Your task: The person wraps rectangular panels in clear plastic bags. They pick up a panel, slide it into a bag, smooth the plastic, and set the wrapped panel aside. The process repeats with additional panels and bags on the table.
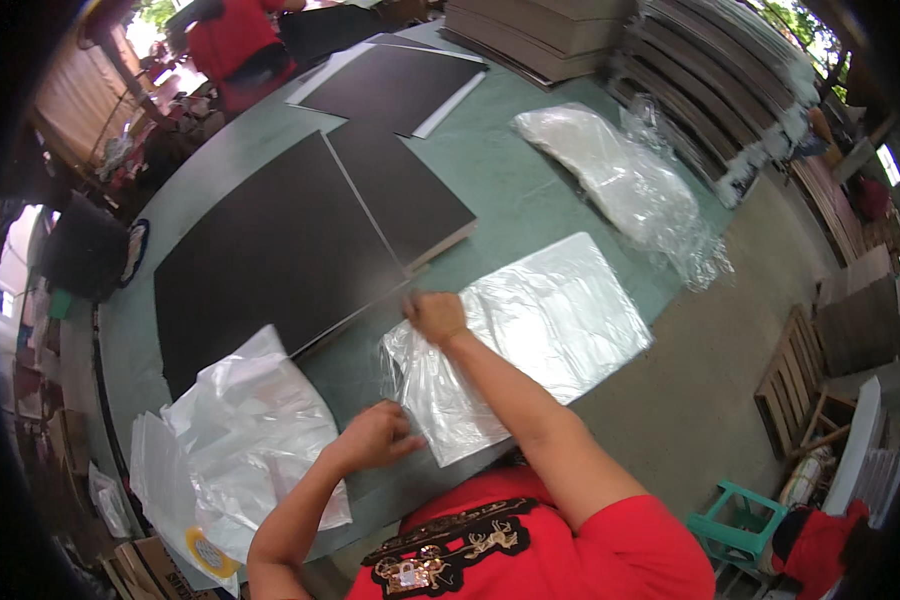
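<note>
A flat board sealed in a clear, shiny plastic bag (530, 335) lies on the green bench (490, 170) directly before the person. A heap of crumpled clear plastic bags (625, 180) sits farther right. A loose pile of whitish plastic bags (245, 430) lies lower left, with a round yellow label (208, 551) on its lowest bag.

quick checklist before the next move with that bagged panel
1. Right hand on the far corner of the bagged panel: ok.
2. Left hand at the near bag edge: ok; grip on the film: cannot tell.
3. Panel flat on the table: ok.
4. Panel fully on the table: not ok, its right side overhangs.
5. Dark boards apart from the panel: ok.
6. Loose bags in reach: ok.
</note>
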Demonstrator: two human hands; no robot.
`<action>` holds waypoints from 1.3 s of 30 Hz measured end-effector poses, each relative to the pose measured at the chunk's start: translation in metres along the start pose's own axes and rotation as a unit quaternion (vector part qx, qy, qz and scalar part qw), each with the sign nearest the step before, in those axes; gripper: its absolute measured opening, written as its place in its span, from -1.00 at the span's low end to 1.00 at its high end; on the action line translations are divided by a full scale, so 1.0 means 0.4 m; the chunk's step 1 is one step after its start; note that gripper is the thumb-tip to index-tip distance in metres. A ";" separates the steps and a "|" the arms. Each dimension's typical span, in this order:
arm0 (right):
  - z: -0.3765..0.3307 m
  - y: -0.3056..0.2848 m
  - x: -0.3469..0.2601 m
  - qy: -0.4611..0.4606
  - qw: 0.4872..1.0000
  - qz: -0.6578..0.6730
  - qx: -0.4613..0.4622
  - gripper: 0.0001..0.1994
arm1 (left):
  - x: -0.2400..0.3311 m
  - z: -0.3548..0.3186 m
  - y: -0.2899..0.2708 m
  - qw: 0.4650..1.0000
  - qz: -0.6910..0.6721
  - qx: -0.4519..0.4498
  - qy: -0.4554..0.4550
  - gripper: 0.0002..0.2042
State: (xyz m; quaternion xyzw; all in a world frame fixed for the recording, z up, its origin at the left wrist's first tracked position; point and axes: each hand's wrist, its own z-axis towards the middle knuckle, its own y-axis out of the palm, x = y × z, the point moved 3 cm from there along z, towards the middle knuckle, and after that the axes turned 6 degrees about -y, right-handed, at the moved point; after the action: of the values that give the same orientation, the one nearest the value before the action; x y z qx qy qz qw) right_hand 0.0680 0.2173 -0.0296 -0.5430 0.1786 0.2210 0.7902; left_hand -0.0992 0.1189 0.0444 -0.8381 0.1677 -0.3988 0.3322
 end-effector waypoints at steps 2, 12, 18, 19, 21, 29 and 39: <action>-0.009 -0.011 -0.009 -0.018 1.000 0.007 0.021 -0.73 | -0.003 -0.041 -0.028 0.986 0.091 0.128 -0.058 -0.83; -0.011 -0.051 -0.018 -0.106 0.987 -0.013 0.118 -0.74 | 0.020 -0.075 0.137 0.932 0.006 0.363 -0.019 -0.70; -0.164 -0.086 -0.169 0.025 0.950 0.120 -0.286 -0.70 | -0.116 -0.107 0.170 0.677 -0.616 0.267 -0.301 -0.71; -0.197 -0.082 -0.202 0.009 0.925 0.095 -0.367 -0.69 | -0.125 -0.085 0.182 0.679 -0.624 0.260 -0.285 -0.73; -0.266 -0.053 -0.227 -0.083 0.945 0.070 -0.309 -0.71 | -0.139 -0.046 0.202 0.683 -0.640 0.247 -0.250 -0.76; -0.278 -0.049 -0.174 0.006 0.926 0.219 -0.309 -0.77 | -0.144 -0.048 0.219 0.678 -0.618 0.285 -0.276 -0.82; -0.283 -0.086 -0.080 0.143 0.735 0.610 -0.258 -0.80 | -0.061 -0.032 0.146 0.827 -0.083 0.510 -0.222 -0.71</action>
State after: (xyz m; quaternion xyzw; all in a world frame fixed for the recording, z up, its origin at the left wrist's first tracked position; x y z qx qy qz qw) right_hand 0.0551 0.0956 -0.0252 -0.5260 0.5184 0.6133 0.2802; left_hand -0.1253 0.0845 -0.0037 -0.6259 -0.2082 -0.2566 0.7065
